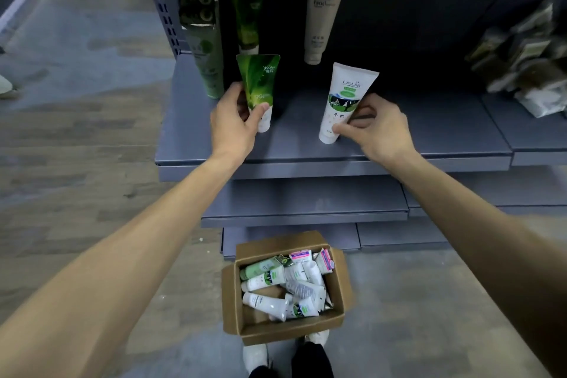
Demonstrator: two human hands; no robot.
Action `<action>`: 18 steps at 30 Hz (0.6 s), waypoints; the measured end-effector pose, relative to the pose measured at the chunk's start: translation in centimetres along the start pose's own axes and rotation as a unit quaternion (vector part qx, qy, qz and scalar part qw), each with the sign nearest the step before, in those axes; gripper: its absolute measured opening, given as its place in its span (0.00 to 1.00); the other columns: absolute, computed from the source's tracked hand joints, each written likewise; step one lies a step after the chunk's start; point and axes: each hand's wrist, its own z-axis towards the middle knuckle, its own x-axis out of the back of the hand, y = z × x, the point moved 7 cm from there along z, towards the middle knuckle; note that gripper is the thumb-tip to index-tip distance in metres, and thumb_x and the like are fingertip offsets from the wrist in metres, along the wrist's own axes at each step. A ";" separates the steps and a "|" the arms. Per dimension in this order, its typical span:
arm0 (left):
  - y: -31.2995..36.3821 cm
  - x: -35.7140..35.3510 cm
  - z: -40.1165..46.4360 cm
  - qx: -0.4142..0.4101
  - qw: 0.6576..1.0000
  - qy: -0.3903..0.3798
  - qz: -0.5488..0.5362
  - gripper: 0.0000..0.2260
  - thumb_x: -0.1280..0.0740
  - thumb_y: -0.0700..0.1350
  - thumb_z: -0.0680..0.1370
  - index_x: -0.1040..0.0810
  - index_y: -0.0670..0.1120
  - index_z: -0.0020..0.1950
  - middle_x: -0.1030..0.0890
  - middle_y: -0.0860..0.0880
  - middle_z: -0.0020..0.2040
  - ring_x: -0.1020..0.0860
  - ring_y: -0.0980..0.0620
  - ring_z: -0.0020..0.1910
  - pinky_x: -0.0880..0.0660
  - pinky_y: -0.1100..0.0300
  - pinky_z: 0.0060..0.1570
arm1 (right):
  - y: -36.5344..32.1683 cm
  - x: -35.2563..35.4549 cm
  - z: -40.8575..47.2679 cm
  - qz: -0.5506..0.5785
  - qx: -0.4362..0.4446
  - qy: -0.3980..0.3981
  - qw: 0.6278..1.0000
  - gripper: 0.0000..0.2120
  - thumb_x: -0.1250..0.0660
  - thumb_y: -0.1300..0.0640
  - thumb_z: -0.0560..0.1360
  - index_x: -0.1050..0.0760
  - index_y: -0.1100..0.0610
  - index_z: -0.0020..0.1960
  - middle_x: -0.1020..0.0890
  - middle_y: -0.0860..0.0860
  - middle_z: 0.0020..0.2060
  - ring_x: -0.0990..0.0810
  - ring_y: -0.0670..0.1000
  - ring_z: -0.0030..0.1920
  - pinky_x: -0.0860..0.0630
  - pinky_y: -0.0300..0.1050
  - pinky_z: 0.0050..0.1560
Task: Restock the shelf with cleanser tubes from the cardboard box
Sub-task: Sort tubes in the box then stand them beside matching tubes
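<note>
Left hand (pixel 236 119) grasps the green tube (pixel 259 87) and right hand (pixel 376 129) grasps the white tube (pixel 345 101), both low near the cap, upright on the shelf (pixel 429 135); judged light, soft-walled, top-heavy and liable to tip, best held at the stiffer cap end.

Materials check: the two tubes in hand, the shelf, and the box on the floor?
Green leaf-print tube in the left hand: likely soft plastic, glossy sheen. White cow-print tube in the right hand: plastic too, smoother satin look. Grey shelf: apparently painted sheet metal, with a folded front lip and a slotted upright. Brown box: cardboard, matte, with raw-edged flaps.
</note>
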 end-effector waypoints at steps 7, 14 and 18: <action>-0.5 -1.2 2.0 0.013 0.999 0.035 0.003 0.09 0.30 0.46 0.77 0.23 0.45 0.54 0.18 0.51 0.44 0.20 0.53 0.42 0.23 0.62 0.41 | 0.3 -0.6 2.1 -0.008 0.028 -0.001 1.000 0.16 0.23 0.56 0.70 0.23 0.55 0.55 0.16 0.46 0.46 0.17 0.39 0.44 0.24 0.25 0.40; -1.0 -2.4 5.2 0.028 0.998 0.056 0.008 0.10 0.30 0.45 0.77 0.22 0.44 0.57 0.19 0.52 0.47 0.21 0.54 0.46 0.26 0.68 0.44 | 0.0 -1.5 4.3 -0.013 0.055 -0.015 0.998 0.16 0.24 0.54 0.71 0.24 0.53 0.55 0.17 0.45 0.47 0.18 0.39 0.46 0.26 0.23 0.39; -1.3 -2.7 6.6 0.021 0.998 0.059 0.026 0.11 0.31 0.45 0.78 0.23 0.42 0.58 0.20 0.51 0.47 0.21 0.53 0.46 0.26 0.64 0.46 | -0.2 -1.9 5.3 -0.013 0.071 -0.020 0.997 0.16 0.24 0.55 0.71 0.24 0.53 0.55 0.17 0.45 0.48 0.18 0.40 0.46 0.26 0.23 0.41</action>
